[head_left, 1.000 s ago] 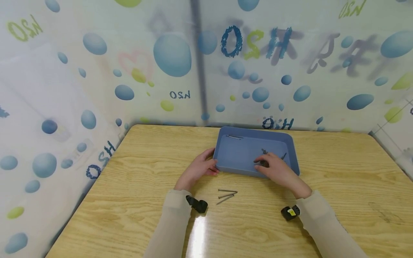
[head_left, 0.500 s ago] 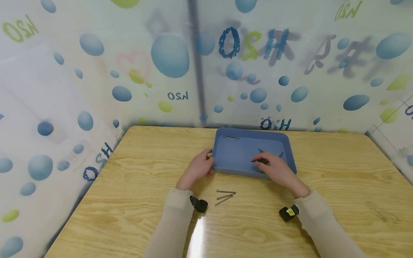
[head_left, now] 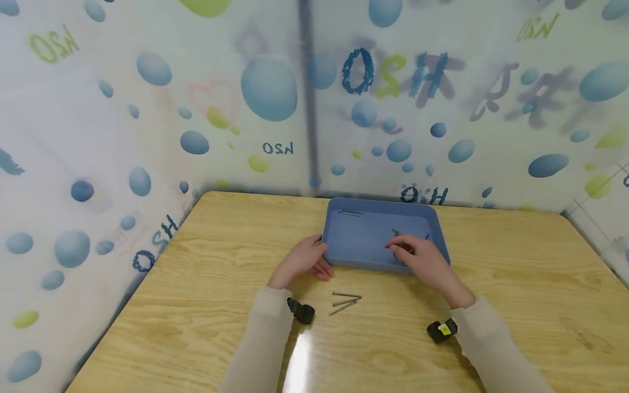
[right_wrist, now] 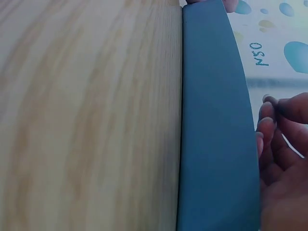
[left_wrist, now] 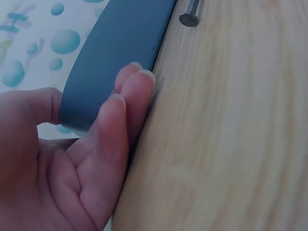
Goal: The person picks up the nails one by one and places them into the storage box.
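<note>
A blue rectangular tray [head_left: 358, 232] lies on the table near the wall. My left hand [head_left: 303, 260] holds its near left corner. In the left wrist view the thumb [left_wrist: 45, 107] is at the corner's edge and the fingertips [left_wrist: 139, 89] rest along the outer wall. My right hand [head_left: 423, 258] is over the tray's right part. Its thumb and index fingertips [right_wrist: 270, 102] meet; I cannot tell whether something small is between them. Thin nails [head_left: 350, 213] lie at the tray's far left. Small dark screw-like pieces [head_left: 396, 233] show beyond the right fingers, partly hidden.
Three larger nails [head_left: 345, 301] lie on the wooden table [head_left: 221, 262] in front of the tray; one nail head [left_wrist: 189, 18] shows in the left wrist view. A patterned sheet [head_left: 216, 109] hangs behind and to the left. A small black camera sits at each cuff.
The right thumb and index finger have drawn together over the tray. The left fingers have spread lower outside the corner. Relative to the nails on the table, the tray has shifted slightly left.
</note>
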A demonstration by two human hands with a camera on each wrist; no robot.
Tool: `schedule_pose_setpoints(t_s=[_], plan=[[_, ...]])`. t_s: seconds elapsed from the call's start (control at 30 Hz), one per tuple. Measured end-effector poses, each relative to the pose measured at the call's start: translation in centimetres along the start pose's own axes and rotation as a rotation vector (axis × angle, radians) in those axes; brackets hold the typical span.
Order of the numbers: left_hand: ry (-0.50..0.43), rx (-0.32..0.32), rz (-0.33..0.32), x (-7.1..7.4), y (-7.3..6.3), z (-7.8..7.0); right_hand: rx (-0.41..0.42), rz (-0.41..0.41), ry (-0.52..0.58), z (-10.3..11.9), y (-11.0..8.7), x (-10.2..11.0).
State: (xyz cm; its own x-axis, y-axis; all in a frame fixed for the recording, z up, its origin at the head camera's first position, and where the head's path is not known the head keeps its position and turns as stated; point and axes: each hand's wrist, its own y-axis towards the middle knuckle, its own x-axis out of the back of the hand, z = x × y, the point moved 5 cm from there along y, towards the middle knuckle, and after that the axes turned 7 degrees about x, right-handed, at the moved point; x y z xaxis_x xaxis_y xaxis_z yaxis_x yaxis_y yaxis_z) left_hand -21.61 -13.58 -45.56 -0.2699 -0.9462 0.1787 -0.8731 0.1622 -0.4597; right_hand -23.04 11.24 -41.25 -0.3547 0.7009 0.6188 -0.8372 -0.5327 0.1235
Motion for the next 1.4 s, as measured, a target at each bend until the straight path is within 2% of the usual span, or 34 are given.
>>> schedule_pose_setpoints(t_s=[0.23,0.37,0.53,0.83,1.03,1.23,1.4], plan=[[-0.104,0.016,0.046,0.4,0.1,0.9,0.056,0.056,-0.039,0.6,0.2,-0.5],[-0.111,0.019,0.055,0.4,-0.3,1.3,0.102,0.091,-0.069,1.4,0.2,-1.2],[-0.114,0.026,0.047,0.6,-0.4,1.4,0.166,0.179,-0.117,2.4,0.1,-2.5],[-0.088,0.028,0.049,0.6,0.3,1.0,0.29,0.327,-0.251,4.3,-0.3,-4.8],[-0.098,0.034,0.057,0.5,0.5,0.9,0.287,0.433,-0.239,5.7,-1.0,-6.1],[-0.095,0.041,0.053,0.4,0.5,0.8,0.256,0.409,-0.369,5.8,-1.2,-6.8],[-0.099,0.061,0.04,0.4,0.5,0.7,0.254,0.407,-0.433,5.6,-1.3,-7.2]])
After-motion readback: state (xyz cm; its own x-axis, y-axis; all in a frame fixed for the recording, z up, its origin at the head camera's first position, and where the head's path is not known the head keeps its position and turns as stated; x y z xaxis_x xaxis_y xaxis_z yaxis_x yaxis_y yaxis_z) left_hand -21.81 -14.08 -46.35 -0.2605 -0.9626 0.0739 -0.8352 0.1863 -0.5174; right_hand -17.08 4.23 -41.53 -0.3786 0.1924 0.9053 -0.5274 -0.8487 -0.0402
